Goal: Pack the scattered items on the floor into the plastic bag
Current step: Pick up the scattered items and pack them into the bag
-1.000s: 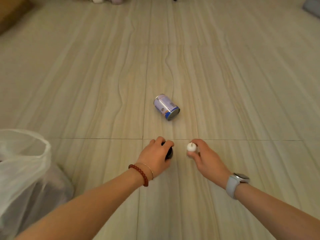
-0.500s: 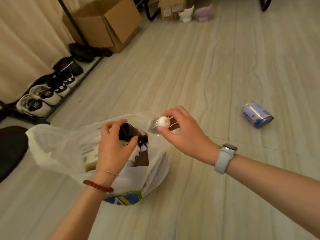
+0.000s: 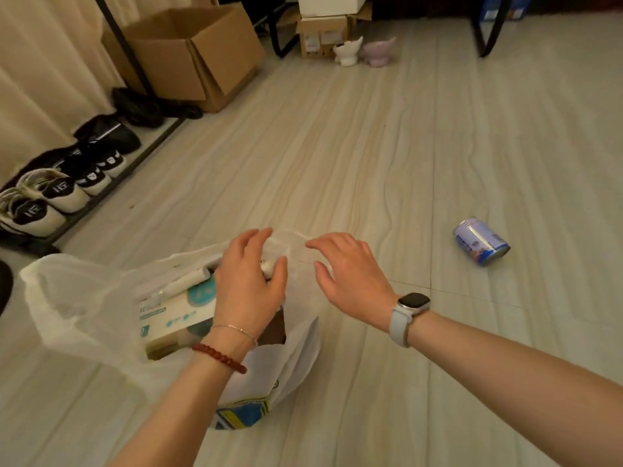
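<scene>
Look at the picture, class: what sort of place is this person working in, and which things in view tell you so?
Most likely a room in a home, perhaps near an entrance: sneakers lined up on a low rack, an open cardboard box by a curtain, and a wood-look tile floor.

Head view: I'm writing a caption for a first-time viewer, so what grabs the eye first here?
Two bare hands hover over a white plastic bag at lower centre: the left hand above its open mouth, the right hand beside it, fingers spread. To the right, a blue can lies on its side on the pale floor, apart from the bag. Shoes line the left wall.
</scene>
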`<control>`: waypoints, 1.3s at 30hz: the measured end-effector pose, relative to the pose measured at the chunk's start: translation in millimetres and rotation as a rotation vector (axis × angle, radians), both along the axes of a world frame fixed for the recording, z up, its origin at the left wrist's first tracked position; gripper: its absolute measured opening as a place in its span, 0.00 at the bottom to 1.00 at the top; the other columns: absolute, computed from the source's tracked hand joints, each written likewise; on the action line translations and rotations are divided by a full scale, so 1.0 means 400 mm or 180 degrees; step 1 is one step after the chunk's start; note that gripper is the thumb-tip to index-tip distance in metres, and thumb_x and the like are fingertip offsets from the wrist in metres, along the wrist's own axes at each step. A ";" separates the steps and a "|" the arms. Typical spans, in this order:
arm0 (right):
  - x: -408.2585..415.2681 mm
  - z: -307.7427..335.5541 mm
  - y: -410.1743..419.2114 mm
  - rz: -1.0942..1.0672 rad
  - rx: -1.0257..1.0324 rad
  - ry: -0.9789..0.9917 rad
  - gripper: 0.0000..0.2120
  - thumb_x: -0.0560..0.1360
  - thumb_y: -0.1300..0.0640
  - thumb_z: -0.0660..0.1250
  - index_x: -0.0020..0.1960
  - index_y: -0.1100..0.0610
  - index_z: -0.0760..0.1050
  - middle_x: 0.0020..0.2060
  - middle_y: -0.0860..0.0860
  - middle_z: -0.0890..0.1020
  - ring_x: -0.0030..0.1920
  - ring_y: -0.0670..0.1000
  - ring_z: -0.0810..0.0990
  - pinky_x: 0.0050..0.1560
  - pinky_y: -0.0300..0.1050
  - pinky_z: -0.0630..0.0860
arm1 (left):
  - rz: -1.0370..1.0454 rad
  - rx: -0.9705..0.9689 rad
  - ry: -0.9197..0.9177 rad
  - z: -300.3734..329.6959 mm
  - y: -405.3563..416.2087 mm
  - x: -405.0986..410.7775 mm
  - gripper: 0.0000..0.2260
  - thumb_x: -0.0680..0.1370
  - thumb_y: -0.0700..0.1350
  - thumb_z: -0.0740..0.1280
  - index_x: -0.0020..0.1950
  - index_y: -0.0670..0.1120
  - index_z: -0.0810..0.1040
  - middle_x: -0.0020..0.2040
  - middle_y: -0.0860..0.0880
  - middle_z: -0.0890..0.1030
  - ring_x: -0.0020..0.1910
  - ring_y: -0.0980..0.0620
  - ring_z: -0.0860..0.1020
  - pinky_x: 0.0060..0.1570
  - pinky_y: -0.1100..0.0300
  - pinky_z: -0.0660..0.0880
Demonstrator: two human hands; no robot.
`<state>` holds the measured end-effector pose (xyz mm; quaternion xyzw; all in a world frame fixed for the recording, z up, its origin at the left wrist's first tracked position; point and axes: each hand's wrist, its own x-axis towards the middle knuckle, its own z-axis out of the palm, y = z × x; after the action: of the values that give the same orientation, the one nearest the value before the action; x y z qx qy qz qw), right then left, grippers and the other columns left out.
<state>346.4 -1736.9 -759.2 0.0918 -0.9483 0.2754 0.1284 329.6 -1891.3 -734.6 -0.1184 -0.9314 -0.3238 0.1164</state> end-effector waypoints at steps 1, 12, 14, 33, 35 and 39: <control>0.000 -0.014 0.040 -0.0187 -0.0070 -0.0061 0.19 0.74 0.54 0.53 0.62 0.56 0.71 0.57 0.53 0.76 0.60 0.54 0.72 0.57 0.49 0.65 | -0.0224 -0.0017 0.0064 0.006 0.049 -0.004 0.24 0.72 0.54 0.57 0.63 0.43 0.72 0.61 0.42 0.73 0.60 0.43 0.72 0.60 0.45 0.69; 0.064 -0.250 0.555 -0.2776 -0.0592 -0.1179 0.22 0.73 0.62 0.62 0.66 0.64 0.63 0.63 0.65 0.67 0.62 0.65 0.66 0.60 0.55 0.65 | -0.1712 -0.1777 -0.1778 -0.286 0.467 0.061 0.32 0.77 0.57 0.57 0.74 0.54 0.40 0.76 0.48 0.40 0.74 0.43 0.43 0.71 0.42 0.50; 0.078 -0.284 0.591 -0.2846 -0.0559 -0.1172 0.27 0.73 0.60 0.63 0.69 0.62 0.59 0.67 0.63 0.63 0.65 0.64 0.64 0.62 0.53 0.64 | -0.1560 -0.1956 -0.1955 -0.364 0.475 0.064 0.35 0.75 0.62 0.57 0.73 0.56 0.38 0.75 0.49 0.37 0.74 0.42 0.38 0.70 0.39 0.43; 0.027 -0.367 0.573 -0.3007 -0.1944 -0.1065 0.29 0.68 0.52 0.71 0.62 0.62 0.64 0.58 0.59 0.73 0.54 0.58 0.75 0.50 0.43 0.71 | -0.1688 -0.2458 -0.2037 -0.496 0.426 0.071 0.39 0.68 0.74 0.47 0.69 0.61 0.29 0.66 0.54 0.23 0.69 0.44 0.26 0.65 0.38 0.31; 0.075 -0.341 0.547 -0.2830 -0.2014 -0.1245 0.22 0.68 0.51 0.71 0.57 0.57 0.67 0.54 0.56 0.77 0.50 0.55 0.78 0.45 0.42 0.72 | -0.1697 -0.2497 -0.2112 -0.489 0.428 0.066 0.39 0.69 0.73 0.49 0.70 0.61 0.31 0.68 0.54 0.25 0.70 0.44 0.28 0.66 0.38 0.33; 0.133 -0.252 0.510 -0.2473 -0.1890 -0.1351 0.19 0.68 0.51 0.71 0.54 0.55 0.69 0.46 0.50 0.78 0.44 0.50 0.77 0.35 0.32 0.71 | -0.1663 -0.2491 -0.2138 -0.424 0.438 0.056 0.32 0.75 0.61 0.55 0.74 0.55 0.44 0.76 0.50 0.40 0.74 0.43 0.38 0.70 0.39 0.43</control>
<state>399.7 -1532.9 -859.9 -0.3641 -0.7987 0.4767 0.0468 351.8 -1716.0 -904.4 -0.2694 -0.9076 0.0070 -0.3219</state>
